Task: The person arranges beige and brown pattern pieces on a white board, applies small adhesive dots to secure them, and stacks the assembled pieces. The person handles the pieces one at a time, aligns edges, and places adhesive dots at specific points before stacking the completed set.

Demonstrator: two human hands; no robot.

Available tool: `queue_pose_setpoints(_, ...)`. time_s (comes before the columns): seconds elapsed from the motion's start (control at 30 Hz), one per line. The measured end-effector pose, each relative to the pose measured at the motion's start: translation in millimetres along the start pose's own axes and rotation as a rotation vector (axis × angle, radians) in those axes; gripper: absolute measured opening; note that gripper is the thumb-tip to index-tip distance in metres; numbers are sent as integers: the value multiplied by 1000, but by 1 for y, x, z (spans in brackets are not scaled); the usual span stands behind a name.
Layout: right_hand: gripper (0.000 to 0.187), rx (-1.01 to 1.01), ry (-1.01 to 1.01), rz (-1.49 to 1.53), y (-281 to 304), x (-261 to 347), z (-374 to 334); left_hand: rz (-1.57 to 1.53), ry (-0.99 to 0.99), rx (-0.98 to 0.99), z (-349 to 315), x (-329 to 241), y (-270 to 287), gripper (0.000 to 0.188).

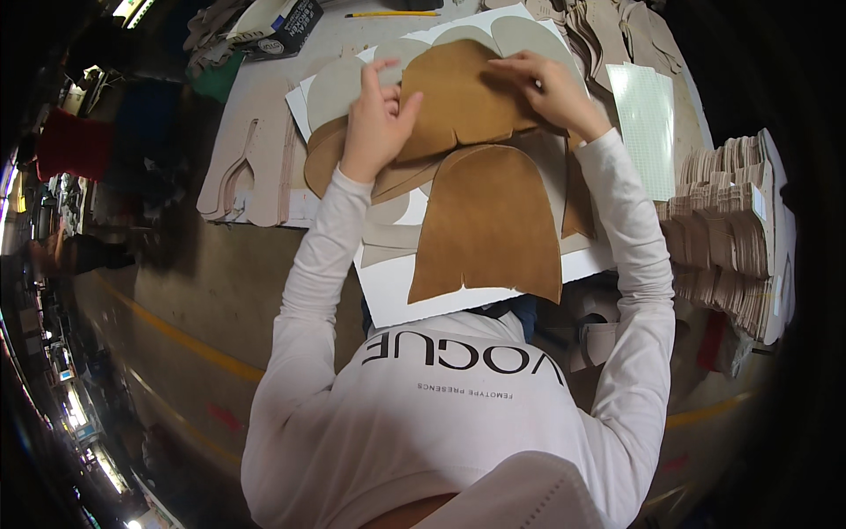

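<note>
Tan leather piece [458,101] under both your hands, on the white board [397,295].

Your left hand [374,123] pinches the piece's left edge between thumb and curled fingers. Your right hand [551,88] presses its upper right edge with fingers held together and flat. The piece lies on top of other tan pieces, just above a larger arched piece [489,229]. Stacked pale cutouts [727,238] stand to your right.

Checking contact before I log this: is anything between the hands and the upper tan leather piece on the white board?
Nothing visible. The left hand presses directly on the left edge of the upper tan leather piece, and the right hand rests on its top right edge. Grey card patterns lie beneath it.
</note>
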State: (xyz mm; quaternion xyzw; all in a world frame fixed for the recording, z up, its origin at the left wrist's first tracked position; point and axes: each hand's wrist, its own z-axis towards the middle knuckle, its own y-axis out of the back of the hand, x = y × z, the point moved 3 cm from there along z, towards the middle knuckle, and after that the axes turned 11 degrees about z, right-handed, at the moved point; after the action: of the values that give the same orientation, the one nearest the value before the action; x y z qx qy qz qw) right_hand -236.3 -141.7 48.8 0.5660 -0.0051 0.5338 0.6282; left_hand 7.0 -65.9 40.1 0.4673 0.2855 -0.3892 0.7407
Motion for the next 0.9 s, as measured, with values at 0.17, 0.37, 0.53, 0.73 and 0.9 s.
queue_pose_setpoints(0.17,37,-189,-92,83,31,40,-19,-58,-18,156,4,-33,31,27)
queue_pose_setpoints(0.37,49,-318,-160,143,21,113,-119,122,31,368,-87,-77,55,49)
queue_pose_setpoints(0.53,49,-304,-409,333,-17,121,-172,32,234,559,-136,-61,35,55)
queue_pose_setpoints(0.73,48,-261,-558,323,-37,110,-188,151,209,574,-154,-48,20,51)
queue_pose_setpoints(0.9,49,-339,-418,195,14,95,-172,349,51,354,-108,-58,35,36)
